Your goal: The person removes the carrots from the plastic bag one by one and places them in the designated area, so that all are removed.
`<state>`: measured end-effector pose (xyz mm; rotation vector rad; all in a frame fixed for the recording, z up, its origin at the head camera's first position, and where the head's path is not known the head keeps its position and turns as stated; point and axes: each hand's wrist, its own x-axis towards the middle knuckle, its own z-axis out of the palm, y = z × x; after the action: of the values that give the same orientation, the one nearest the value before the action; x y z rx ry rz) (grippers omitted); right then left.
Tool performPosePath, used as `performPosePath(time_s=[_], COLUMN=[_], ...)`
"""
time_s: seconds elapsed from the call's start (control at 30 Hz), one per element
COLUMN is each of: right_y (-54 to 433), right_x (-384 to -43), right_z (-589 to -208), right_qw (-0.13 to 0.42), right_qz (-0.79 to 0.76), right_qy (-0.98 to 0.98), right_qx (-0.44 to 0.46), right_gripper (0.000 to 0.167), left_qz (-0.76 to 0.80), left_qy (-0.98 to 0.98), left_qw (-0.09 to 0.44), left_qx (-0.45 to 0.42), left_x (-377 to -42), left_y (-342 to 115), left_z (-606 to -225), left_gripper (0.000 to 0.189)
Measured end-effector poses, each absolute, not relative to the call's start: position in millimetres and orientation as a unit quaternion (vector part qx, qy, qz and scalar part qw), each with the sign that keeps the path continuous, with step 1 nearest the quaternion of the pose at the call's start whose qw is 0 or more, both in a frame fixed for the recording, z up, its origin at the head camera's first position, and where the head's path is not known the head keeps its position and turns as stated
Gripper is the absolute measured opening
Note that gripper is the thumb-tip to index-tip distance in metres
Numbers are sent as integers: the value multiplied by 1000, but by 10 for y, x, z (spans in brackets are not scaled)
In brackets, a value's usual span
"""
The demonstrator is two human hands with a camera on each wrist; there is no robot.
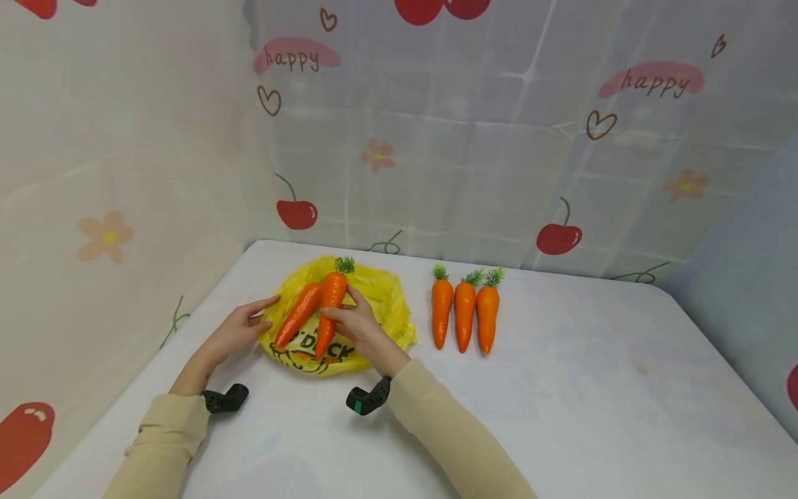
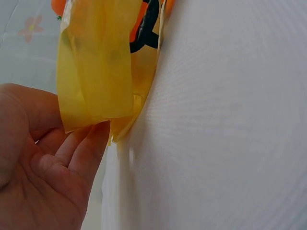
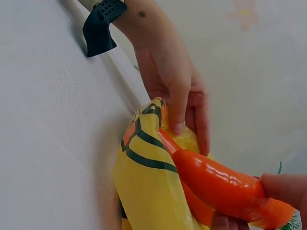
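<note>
A yellow plastic bag (image 1: 389, 298) with dark printed lettering lies on the table. My left hand (image 1: 232, 334) pinches its left edge, the thumb on one side of the film and the fingers on the other in the left wrist view. In my right hand (image 1: 361, 326) is an orange toy carrot (image 1: 334, 287), gripped between thumb and fingers over the bag, its green top pointing away and its tip toward me. Left of it, a second carrot (image 1: 300, 313) lies slanted at the bag, its top end partly behind the held one.
Three more carrots (image 1: 465, 315) lie side by side right of the bag, green tops toward the back. A white cloth covers the table (image 1: 592, 388). Printed curtains (image 1: 461, 166) hang behind and at both sides. Each wrist wears a black camera mount (image 1: 369, 397).
</note>
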<state>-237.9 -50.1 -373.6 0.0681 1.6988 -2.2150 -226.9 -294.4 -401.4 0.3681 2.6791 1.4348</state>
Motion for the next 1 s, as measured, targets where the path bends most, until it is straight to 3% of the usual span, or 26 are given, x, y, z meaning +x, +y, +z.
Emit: performPosePath(time_s=[1.0], right_y=[156], right_x=[-2153], right_z=[-3454], right_qw=[165], right_qz=[-788], right_qy=[592], right_qx=[-22], right_gripper=[74], left_qz=[467], left_qy=[874], left_qw=[39], left_qx=[130], left_x=[-2270], left_y=[-2944], left_z=[-4001], left_gripper=[51])
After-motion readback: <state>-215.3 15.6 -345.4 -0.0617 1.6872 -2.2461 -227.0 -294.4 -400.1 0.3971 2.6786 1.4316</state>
